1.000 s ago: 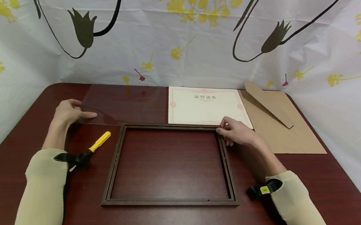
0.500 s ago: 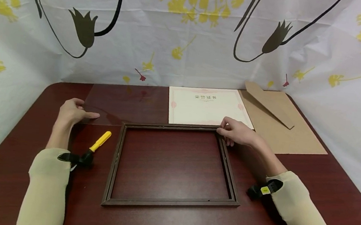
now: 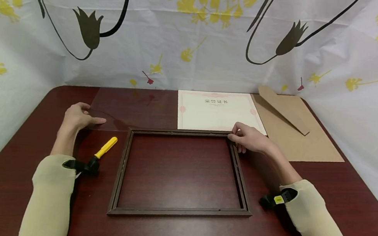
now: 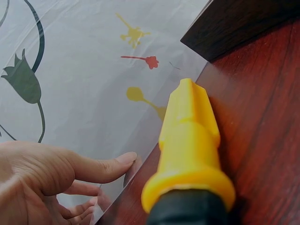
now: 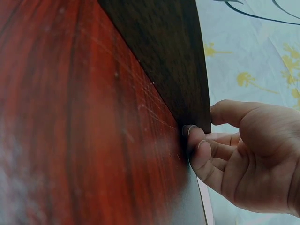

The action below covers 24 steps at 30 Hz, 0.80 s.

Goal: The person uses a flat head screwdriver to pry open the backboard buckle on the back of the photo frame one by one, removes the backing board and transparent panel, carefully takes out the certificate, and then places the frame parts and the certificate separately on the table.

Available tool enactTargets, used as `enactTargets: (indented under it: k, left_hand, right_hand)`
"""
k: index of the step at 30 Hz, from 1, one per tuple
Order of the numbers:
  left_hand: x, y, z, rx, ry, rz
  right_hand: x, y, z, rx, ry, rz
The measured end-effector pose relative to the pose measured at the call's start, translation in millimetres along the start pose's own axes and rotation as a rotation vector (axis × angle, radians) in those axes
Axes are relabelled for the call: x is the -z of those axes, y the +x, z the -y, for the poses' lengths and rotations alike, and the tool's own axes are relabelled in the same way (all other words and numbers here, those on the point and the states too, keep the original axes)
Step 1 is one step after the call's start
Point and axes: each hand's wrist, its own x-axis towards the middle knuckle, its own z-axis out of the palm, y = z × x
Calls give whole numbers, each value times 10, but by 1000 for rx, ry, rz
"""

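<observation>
My left hand (image 3: 78,117) pinches the near left corner of a clear sheet (image 3: 134,108) lying flat at the back left. In the left wrist view the thumb is above the sheet (image 4: 93,103) and the other fingers are under its edge. A dark brown picture frame (image 3: 178,212), with nothing inside it, lies in the middle. Its far right corner is gripped by my right hand (image 3: 251,138), thumb and fingertips on either side of the bar. The right wrist view shows the fingers around the frame's corner (image 5: 173,61).
A yellow tool handle (image 3: 106,147) lies by the left wrist; its other end is hidden. Behind the frame is a printed certificate (image 3: 217,115). At the back right sits a brown backing board (image 3: 311,147) with a raised flap (image 3: 282,111). A patterned cloth (image 3: 196,56) encloses the table.
My left hand has shifted slightly right, and the clear sheet has slid a little the same way. The right hand and the frame have stayed in place.
</observation>
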Motion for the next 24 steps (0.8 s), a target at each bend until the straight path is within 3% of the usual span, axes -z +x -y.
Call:
enactTargets:
  k: [24]
  left_hand:
    - [10,-28,-12,-8,58,30]
  right_hand:
    - [8,-20,19,1,10,4]
